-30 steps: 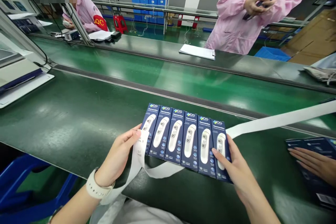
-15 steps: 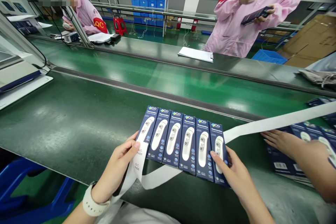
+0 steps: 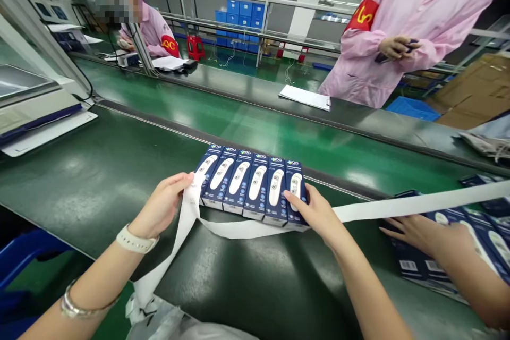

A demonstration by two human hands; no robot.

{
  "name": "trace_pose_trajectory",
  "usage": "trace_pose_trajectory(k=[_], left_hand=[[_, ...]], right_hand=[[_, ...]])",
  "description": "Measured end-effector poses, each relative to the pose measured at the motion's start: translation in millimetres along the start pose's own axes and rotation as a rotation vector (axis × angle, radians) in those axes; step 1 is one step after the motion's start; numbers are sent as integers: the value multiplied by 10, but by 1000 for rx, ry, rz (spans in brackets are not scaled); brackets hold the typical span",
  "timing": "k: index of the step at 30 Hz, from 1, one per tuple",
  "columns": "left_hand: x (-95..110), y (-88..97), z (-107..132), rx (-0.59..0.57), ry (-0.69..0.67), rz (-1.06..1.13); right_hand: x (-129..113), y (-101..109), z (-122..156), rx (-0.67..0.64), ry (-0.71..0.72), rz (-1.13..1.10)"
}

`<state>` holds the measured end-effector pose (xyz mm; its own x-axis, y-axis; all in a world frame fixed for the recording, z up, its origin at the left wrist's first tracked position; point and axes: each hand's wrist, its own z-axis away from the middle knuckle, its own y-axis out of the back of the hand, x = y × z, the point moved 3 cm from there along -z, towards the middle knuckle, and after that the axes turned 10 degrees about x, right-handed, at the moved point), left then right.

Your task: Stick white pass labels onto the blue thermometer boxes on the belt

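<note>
A row of several dark blue thermometer boxes (image 3: 241, 183) rests on the dark green bench, side by side with their printed fronts up. My left hand (image 3: 161, 204) pinches the end of a white label strip (image 3: 235, 229) at the row's left end. Small print on the strip is blurred here. The strip hangs in a loop below the boxes and also trails down toward my lap. With the thumb on its front and fingers round its outer side, my right hand (image 3: 316, 210) grips the rightmost thermometer box (image 3: 294, 180).
At right, another person's hand (image 3: 430, 234) lies on more blue boxes (image 3: 414, 268), with a white strip (image 3: 418, 202) stretched above. A green conveyor belt (image 3: 239, 122) runs beyond the bench. Paper (image 3: 305, 96) lies across it, near a standing person in pink (image 3: 374, 53).
The row of boxes has moved away from me and leftward, from tilted up to lying on the bench. Both my hands moved with it. The standing person's hands have come together.
</note>
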<state>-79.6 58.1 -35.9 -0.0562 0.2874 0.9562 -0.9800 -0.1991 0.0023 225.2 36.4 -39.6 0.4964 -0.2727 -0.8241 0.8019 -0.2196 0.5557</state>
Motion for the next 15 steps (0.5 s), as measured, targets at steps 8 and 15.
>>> trace_pose_trajectory(k=[8,15], left_hand=[[0,100,112,-70,-84,-248],[-82,107,550,21,-303,-540]], right_hand=[[296,-86,-230,-117,13,-77],[642,85,80,-135,592,414]])
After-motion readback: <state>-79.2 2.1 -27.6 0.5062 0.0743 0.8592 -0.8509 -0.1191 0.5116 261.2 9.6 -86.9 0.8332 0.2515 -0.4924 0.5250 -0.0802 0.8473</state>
